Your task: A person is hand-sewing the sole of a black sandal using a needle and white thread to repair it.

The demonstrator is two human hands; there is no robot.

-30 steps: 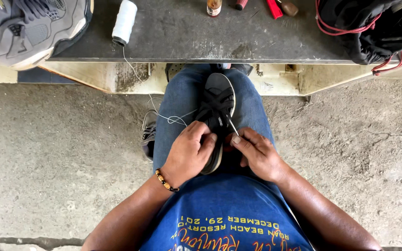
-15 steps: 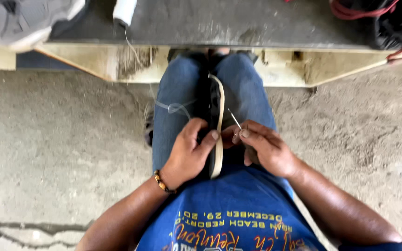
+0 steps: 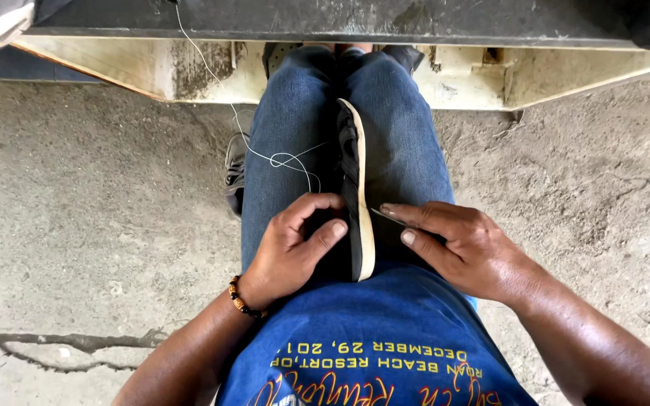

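Head view: a black shoe with a pale tan sole (image 3: 356,192) stands on edge between the blue-jeaned thighs (image 3: 408,143), toe toward twelve o'clock. The left hand (image 3: 295,244) wraps its fingers (image 3: 323,237) around the upper at nine o'clock. The right hand (image 3: 464,244), at three o'clock, pinches a thin metal needle (image 3: 379,216) against the sole. White thread (image 3: 265,154) trails up to the dark tabletop (image 3: 340,19).

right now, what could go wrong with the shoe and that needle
1. The needle in the right hand points at the sole edge of the shoe, close to the left hand thumb; a slip could prick it.
2. The thread hangs slack and looped over the thigh, so it may tangle or snag.
3. The shoe stands on edge between the knees and could tip.
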